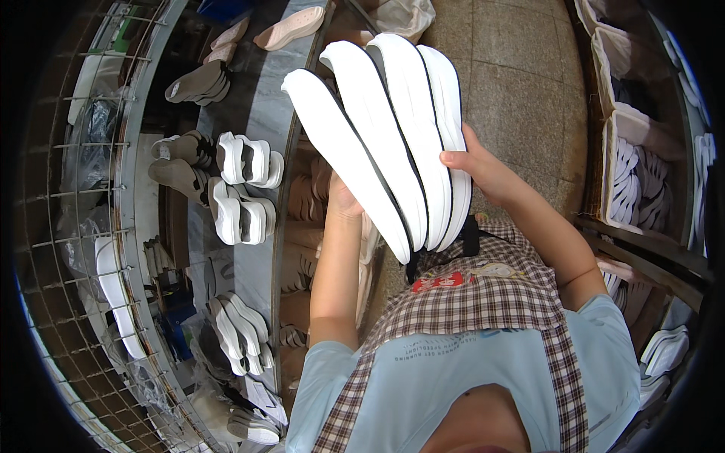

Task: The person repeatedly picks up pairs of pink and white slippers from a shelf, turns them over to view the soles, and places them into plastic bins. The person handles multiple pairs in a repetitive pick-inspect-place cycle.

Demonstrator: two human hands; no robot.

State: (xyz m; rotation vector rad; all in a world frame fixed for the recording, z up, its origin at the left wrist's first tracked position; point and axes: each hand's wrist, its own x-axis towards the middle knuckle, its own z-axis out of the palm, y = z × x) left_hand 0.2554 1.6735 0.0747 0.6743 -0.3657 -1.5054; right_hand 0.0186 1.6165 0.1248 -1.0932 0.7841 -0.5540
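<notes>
Fan of four white shoe soles (417,128), held up before the checked apron (483,302).
Right hand (477,167) pinched the outer edge, thumb on top; left hand (344,198) supported the opposite side, fingers hidden, grip unclear. Soles looked light, springy, smooth enough to slide apart, easily smudged; best gripped mid-length by both outer edges.

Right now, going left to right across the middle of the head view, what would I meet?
Wire mesh, grey-brown soles, small white soles, the fan of long white soles, the right hand at its edge, then a pale-lined bin.
</notes>
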